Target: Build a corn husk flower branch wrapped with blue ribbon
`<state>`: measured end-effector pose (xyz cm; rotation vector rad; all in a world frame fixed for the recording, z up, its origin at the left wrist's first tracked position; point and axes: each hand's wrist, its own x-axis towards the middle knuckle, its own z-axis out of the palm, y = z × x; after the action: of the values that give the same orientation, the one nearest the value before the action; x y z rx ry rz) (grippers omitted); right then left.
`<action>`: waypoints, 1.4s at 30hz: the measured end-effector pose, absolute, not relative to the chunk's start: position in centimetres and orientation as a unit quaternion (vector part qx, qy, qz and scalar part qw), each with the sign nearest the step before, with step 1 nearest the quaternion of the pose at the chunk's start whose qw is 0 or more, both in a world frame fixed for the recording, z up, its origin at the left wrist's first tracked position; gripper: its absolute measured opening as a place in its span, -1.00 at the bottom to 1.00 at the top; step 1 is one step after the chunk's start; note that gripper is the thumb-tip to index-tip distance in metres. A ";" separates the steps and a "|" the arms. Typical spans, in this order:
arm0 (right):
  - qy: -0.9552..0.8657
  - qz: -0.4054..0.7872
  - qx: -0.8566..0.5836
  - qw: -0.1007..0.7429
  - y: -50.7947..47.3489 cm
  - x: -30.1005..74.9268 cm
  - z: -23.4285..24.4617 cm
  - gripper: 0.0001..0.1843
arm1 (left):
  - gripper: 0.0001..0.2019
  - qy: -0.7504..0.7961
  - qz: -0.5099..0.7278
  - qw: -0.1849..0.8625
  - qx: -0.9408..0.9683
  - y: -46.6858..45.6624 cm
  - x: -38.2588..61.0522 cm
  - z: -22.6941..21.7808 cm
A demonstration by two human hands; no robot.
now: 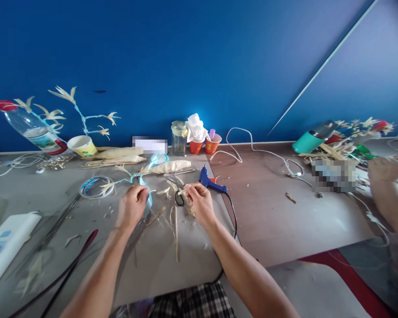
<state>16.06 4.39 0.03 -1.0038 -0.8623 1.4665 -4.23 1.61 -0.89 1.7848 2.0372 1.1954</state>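
My left hand (133,204) is closed, its fingers pinched on a stem wrapped in light blue tape (122,180) that carries pale corn-husk petals. A loose strip of light blue tape (148,205) hangs beside those fingers. Between the fingertips of my right hand (201,202) is a small pale husk strip (183,191). Scissors with a black handle (179,199) lie right by that hand, partly covered. Just beyond it rests a blue glue gun (212,182). Husk scraps (158,215) are scattered on the table between my hands.
Along the wall stand a yellow paper cup (82,146), a glass jar (179,138) and two red cups (213,144). A plastic bottle (40,134) leans at left near a coil of wire (97,187). White cables (268,151) cross the right side. Another person's arm (388,198) reaches in there.
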 end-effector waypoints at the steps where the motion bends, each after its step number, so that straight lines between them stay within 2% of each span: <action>1: -0.361 0.619 -0.424 0.555 4.4 16.1 0.0 -0.67 | -0.82 0.681 0.399 0.094 0.607 1.5 -3.9 -0.9; 10: -0.328 0.599 -0.409 0.605 5.1 17.0 0.5 -0.69 | -0.78 0.622 0.394 0.125 0.665 1.1 -1.9 -1.1; 19: -0.322 0.608 -0.393 0.610 5.0 17.0 0.6 -0.67 | -0.76 0.609 0.387 0.019 0.692 1.7 -2.3 -2.7; 22: -0.317 0.610 -0.382 0.617 5.1 17.0 0.5 -0.69 | -0.77 0.614 0.387 0.013 0.688 1.7 -2.4 -2.9; 33: -0.316 0.609 -0.382 0.619 5.1 17.1 0.5 -0.71 | -0.83 0.645 0.463 0.008 0.608 1.7 -3.6 -1.5; 42: -0.340 0.605 -0.382 0.611 5.0 16.9 0.0 -0.69 | -0.81 0.724 0.496 0.061 0.476 2.1 -5.8 -1.3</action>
<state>16.93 5.04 -0.05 -0.8812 -0.7849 1.3961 -5.82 2.12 -1.26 1.4383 2.1905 1.4989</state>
